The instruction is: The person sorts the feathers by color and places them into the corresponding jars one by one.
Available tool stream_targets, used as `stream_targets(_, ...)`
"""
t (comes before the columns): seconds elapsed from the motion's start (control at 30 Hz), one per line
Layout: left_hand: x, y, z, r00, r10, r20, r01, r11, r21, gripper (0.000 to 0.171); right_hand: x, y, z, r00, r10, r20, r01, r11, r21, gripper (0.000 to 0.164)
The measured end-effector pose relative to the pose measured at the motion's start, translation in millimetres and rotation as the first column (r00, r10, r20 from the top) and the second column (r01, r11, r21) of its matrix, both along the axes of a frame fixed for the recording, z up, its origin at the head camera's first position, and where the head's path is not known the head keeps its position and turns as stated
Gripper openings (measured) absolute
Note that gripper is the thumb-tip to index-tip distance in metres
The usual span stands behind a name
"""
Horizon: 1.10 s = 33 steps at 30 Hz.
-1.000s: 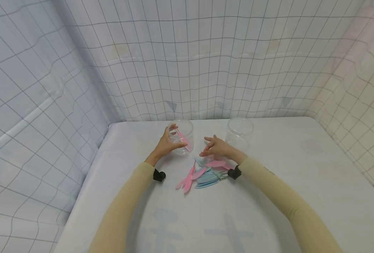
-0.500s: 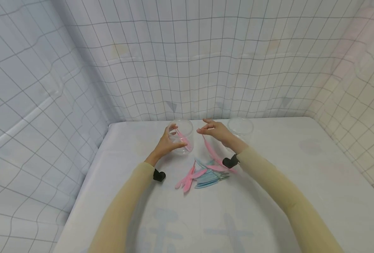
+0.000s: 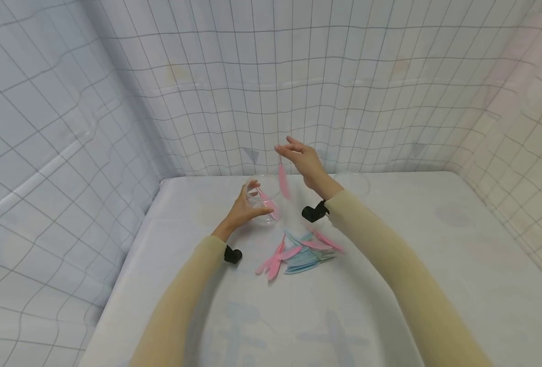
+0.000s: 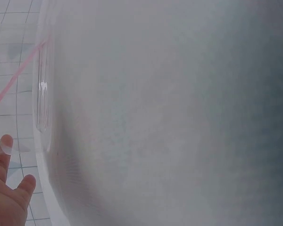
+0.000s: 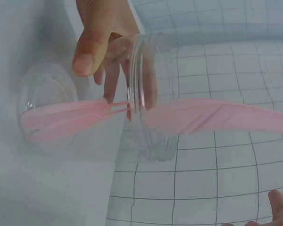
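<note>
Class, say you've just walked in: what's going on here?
A person's left grip holds a clear jar with two pink feathers inside. The right grip pinches another pink feather by its stem, near the jar's rim. Pink and blue feathers lie on the table; a second jar stands beyond the right arm.

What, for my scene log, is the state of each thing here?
Left jar: upright, open, pink feathers inside
Right jar: partly hidden, rim faintly visible
Raised pink feather: hanging, quill up
Loose pink and blue feathers: lying overlapped on the table
Left hand: curled round the left jar
Right hand: pinching the raised pink feather
</note>
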State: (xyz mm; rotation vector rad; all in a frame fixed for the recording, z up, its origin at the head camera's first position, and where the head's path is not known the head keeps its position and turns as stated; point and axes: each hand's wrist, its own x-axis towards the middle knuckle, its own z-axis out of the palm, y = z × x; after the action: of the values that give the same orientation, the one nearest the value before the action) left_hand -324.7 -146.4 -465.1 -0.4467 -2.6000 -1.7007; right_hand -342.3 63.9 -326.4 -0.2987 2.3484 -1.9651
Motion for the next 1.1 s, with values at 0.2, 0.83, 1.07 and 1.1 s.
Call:
stream_targets(0.2, 13.1, 3, 18.8, 0.999, -0.036, 0.020, 0.036, 0.999, 0.022, 0.094, -6.9, -14, 3.2, 0.997, -0.067, 0.028, 0.071, 0.987, -0.145, 0.043)
stream_targets(0.83, 1.1, 0, -2.0, 1.000, -0.001, -0.008, 0.001, 1.000, 0.008, 0.101, -2.8, -31, -35.3, 0.998, -0.035, 0.055, 0.032, 0.998, 0.054, 0.039)
stream_targets(1.07, 0.7, -1, 0.1, 1.000, -0.023, 0.002, 0.023, 1.000, -0.002, 0.099, 0.8, -12, -46.0, 0.992, -0.018, 0.123, 0.003, 0.992, 0.124, 0.051)
stream_targets(1.1, -0.1, -1, 0.0, 1.000, -0.026, 0.002, 0.026, 1.000, 0.003, 0.099, 1.6, -9, -47.2, 0.991, -0.020, 0.132, 0.002, 0.991, 0.135, 0.054)
